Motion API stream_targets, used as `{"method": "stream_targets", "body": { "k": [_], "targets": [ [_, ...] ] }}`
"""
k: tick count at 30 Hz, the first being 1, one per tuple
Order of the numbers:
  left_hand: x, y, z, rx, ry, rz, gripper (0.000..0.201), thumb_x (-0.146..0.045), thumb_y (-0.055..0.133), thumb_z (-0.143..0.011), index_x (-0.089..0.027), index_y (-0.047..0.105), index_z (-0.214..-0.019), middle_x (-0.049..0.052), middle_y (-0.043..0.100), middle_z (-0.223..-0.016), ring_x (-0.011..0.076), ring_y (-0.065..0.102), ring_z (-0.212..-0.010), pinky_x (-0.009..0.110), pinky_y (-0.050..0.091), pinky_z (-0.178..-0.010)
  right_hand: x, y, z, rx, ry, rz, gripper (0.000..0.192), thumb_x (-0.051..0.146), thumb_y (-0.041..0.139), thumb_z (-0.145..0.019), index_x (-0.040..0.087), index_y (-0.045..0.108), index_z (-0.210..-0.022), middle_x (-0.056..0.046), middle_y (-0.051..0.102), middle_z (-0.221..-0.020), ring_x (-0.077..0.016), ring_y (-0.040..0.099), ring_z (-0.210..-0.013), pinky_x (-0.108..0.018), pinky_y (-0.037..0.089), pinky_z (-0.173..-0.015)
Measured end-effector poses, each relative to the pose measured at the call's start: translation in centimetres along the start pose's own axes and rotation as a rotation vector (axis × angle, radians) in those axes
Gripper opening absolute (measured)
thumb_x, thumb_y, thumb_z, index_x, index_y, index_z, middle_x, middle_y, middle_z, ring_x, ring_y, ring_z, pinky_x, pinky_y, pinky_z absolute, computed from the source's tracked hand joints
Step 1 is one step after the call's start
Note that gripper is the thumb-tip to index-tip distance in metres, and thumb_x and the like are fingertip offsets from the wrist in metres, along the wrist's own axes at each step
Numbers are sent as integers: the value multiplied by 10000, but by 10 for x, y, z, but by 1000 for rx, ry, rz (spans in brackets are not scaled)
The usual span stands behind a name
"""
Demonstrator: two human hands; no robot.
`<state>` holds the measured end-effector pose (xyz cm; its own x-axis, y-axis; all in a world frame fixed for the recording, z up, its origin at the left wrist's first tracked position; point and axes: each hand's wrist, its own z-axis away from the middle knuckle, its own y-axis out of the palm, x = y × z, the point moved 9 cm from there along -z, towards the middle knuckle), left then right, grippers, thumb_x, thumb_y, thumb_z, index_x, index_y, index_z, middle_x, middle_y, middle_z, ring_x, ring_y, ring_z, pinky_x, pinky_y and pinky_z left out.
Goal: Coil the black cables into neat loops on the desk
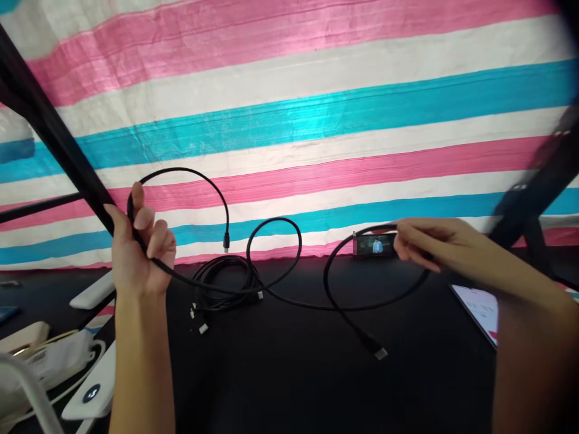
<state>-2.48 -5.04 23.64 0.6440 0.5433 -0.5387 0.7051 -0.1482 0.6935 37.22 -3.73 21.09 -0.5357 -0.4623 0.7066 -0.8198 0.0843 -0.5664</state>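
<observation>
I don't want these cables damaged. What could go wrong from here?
The cable held between left hand and right hand crosses the coiled bundle on the table; pulling may tangle or drag it. Its free plug could whip against the small screen.

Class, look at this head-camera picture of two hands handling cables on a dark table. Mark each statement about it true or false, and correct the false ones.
1. The left hand grips a black cable. True.
2. The right hand is flat on the table, holding nothing. False: it is raised and its fingers pinch a loop of the cable.
3. A bundle of black cables lies on the table between the hands. True.
4. The backdrop is plain green. False: it has pink, white and turquoise stripes.
5. A small lit screen stands beside the right hand's fingers. True.
</observation>
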Motion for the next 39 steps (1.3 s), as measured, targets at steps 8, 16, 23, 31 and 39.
{"method": "stream_targets", "body": {
  "k": [8, 16, 23, 31, 39],
  "targets": [
    [10, 35, 22, 111, 17, -293, 428, -282, 267, -998, -122, 653, -1089, -54, 332, -373, 66, 236, -296, 174, 209, -281, 25, 48, 3, 275, -98, 32, 313, 460, 569, -851, 217, 700, -702, -13, 579, -550, -105, 479, -433, -224, 301, -368],
    [21, 42, 28, 224, 107, -704, 319, -364, 443, -944, -187, 654, -1105, -42, 406, -416, 83, 336, -358, 207, 252, -353, 42, 28, 4, -11, -189, 7, 206, 450, 694, -750, 251, 745, -758, -26, 691, -713, -172, 624, -617, -252, 463, -504],
    [43, 77, 49, 501, 255, -1159, 251, -314, 417, -961, -219, 649, -969, 42, 619, -930, 148, 562, -861, 248, 435, -707, 78, 14, 15, -429, -461, 80, 49, 263, 683, -789, 257, 703, -744, -4, 638, -697, -139, 528, -569, -271, 352, -462],
    [88, 112, 80, 696, 196, -1057, 248, -222, 427, -951, -201, 673, -971, 54, 593, -1001, 164, 548, -991, 261, 408, -879, 86, 53, 8, -323, -477, -8, 87, 243, 612, -844, 213, 548, -794, -43, 677, -967, -204, 637, -918, -294, 473, -704],
    [127, 86, 75, 570, -294, -686, 479, -508, 327, -946, -199, 681, -1042, 70, 661, -1067, 209, 573, -1046, 309, 396, -943, 66, 54, 3, -281, -273, -6, 188, 334, 669, -811, 231, 637, -965, 2, 673, -726, -129, 586, -586, -239, 390, -517]
  ]
}}
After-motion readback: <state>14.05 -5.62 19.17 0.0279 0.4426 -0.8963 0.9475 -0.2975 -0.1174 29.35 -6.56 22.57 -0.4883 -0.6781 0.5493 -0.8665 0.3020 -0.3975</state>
